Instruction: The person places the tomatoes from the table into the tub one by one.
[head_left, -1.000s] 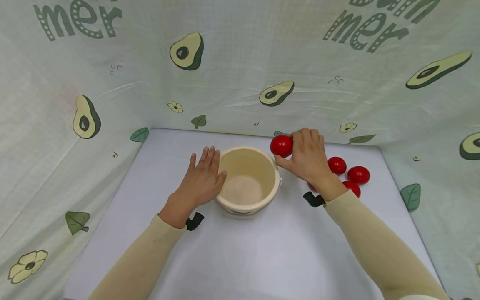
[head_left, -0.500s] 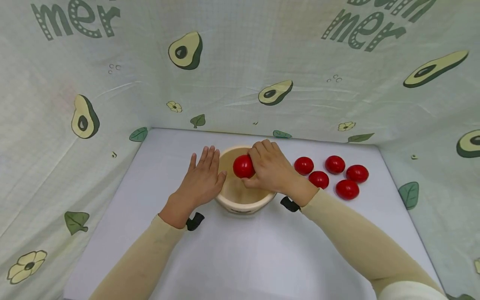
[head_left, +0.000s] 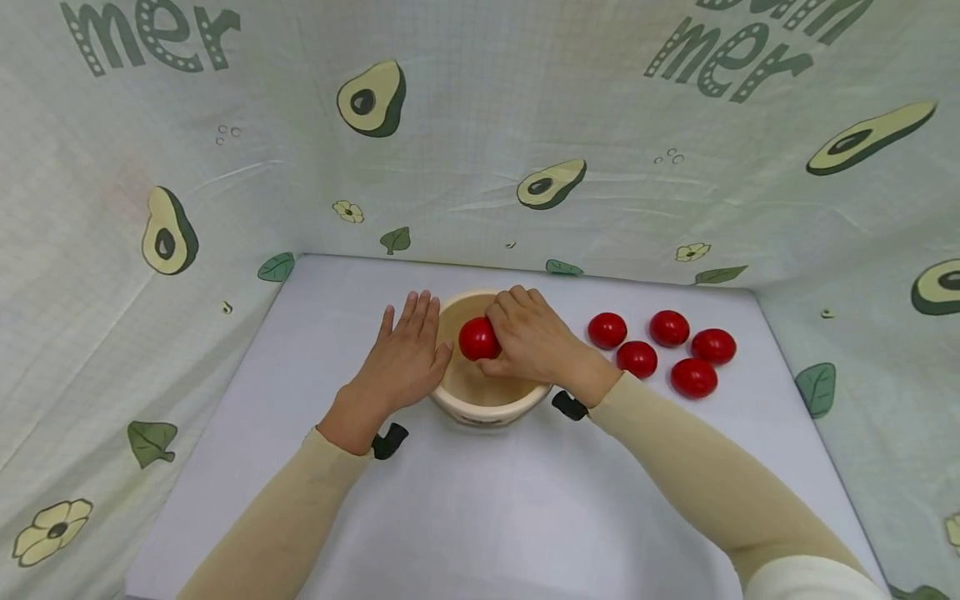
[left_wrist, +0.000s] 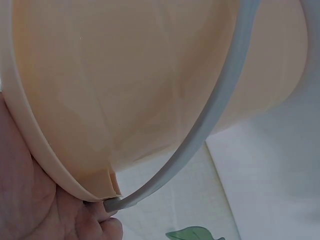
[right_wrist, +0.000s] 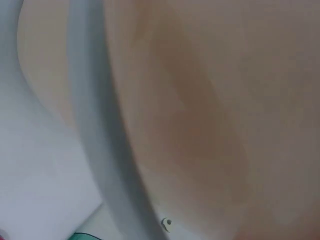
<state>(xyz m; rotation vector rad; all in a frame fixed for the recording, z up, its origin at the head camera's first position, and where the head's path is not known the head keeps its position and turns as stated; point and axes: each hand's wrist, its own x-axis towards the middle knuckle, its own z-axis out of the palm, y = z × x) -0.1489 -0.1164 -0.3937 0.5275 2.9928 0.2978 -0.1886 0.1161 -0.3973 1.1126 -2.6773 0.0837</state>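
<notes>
A cream bucket [head_left: 487,412] stands on the white table, its mouth facing up. My right hand [head_left: 528,337] grips a red ball-like object [head_left: 479,339] over the bucket's opening, fingers on its right side. Flat and straight-fingered, my left hand [head_left: 401,354] rests against the bucket's left rim. In the left wrist view, part of the left hand [left_wrist: 60,215] touches the rim beside the end of a grey handle [left_wrist: 200,127]. The right wrist view is filled by the bucket's wall [right_wrist: 200,100] and handle [right_wrist: 107,130]; no hand shows there.
Several more red round objects [head_left: 693,378] lie on the table [head_left: 480,517] to the right of the bucket, near my right forearm. A pale curtain [head_left: 450,125] with avocado prints hangs behind the table and at both sides.
My right hand has carried the red object leftward from beyond the bucket's right rim to over its opening, and slightly lower lately. My left hand has stayed at the rim.
</notes>
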